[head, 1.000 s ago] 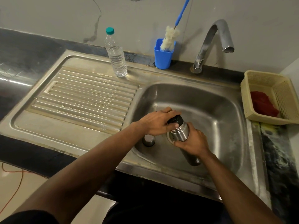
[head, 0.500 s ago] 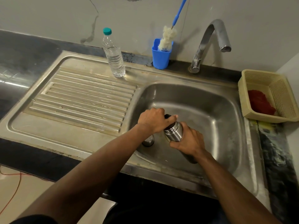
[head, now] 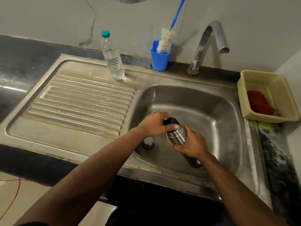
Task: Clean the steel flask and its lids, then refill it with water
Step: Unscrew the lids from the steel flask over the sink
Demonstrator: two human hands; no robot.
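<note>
Over the sink basin (head: 203,101) the person holds the steel flask (head: 176,136) tilted, its long axis running from the base low and toward the person up to the mouth, which leans away and to the left. The right hand (head: 192,145) wraps the flask's body just below the ribbed neck, fingers curled round it. The left hand (head: 154,123) sits right at the top end, its fingers (head: 173,127) clenched about the black inner lid (head: 171,121). So the lid lies directly ahead of the left hand along the flask's axis, and that hand is plainly the nearer one for turning it; the right only steadies. The likely step is unscrewing this stopper (whether it is already loose cannot be told). The steel outer cap (head: 148,142) stands on the basin floor, just left of the flask. The tap (head: 211,44) shows no water running.
</note>
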